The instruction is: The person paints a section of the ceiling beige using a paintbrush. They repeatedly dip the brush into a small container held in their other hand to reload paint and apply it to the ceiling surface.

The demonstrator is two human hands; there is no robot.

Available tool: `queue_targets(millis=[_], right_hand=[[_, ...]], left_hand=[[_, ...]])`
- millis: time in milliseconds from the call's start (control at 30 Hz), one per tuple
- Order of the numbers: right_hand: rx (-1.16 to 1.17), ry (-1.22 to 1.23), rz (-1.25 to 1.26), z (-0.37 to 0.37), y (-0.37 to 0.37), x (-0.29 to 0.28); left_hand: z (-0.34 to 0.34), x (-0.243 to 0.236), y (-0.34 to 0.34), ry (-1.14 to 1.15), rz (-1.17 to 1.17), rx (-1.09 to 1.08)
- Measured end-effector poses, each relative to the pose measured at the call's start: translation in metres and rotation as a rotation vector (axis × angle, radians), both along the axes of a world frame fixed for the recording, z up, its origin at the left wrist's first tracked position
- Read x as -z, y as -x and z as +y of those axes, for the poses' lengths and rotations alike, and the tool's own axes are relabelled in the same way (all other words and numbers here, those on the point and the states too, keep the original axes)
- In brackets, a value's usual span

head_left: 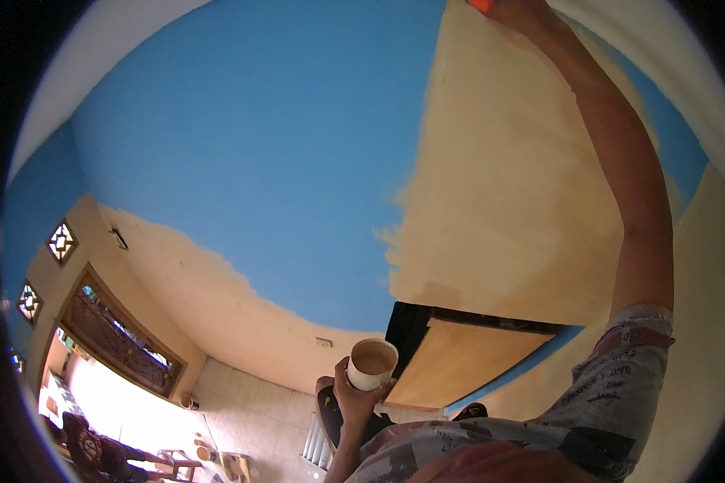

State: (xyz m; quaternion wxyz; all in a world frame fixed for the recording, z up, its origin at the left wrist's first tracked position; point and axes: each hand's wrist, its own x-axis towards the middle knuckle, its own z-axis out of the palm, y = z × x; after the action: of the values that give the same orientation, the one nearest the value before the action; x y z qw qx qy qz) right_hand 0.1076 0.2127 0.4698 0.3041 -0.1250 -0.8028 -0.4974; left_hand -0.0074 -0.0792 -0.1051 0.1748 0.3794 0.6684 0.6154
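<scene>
My left hand (353,398) is wrapped round a white cup (370,372) of light brown paint, held low in front of my body with its opening up. My right arm reaches high to the upper right. At the top edge my right hand (519,12) closes on an orange object (482,5), mostly cut off by the frame, so its kind is hidden. Beside that hand is a wall painted beige (515,169). To its left the wall is blue (282,153), with a ragged border where the two colours meet.
Below the beige patch is a wooden panel (467,362) with a black frame. A silver slatted object (317,443) shows below my cup. A wall switch (323,342) sits low on the wall. At lower left are a person (97,451), a wooden stool (177,465) and a bright doorway (113,394).
</scene>
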Motion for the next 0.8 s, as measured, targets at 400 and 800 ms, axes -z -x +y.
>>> queue_targets(millis=[400, 800], right_hand=[[0.178, 0.099, -0.095, 0.043, -0.011, 0.329], [-0.045, 1.157, 0.208, 0.024, 0.003, 0.518]], left_hand=[[-0.008, 0.001, 0.005, -0.057, -0.085, -0.037], [-0.039, -0.012, 0.013, -0.023, -0.073, -0.053]])
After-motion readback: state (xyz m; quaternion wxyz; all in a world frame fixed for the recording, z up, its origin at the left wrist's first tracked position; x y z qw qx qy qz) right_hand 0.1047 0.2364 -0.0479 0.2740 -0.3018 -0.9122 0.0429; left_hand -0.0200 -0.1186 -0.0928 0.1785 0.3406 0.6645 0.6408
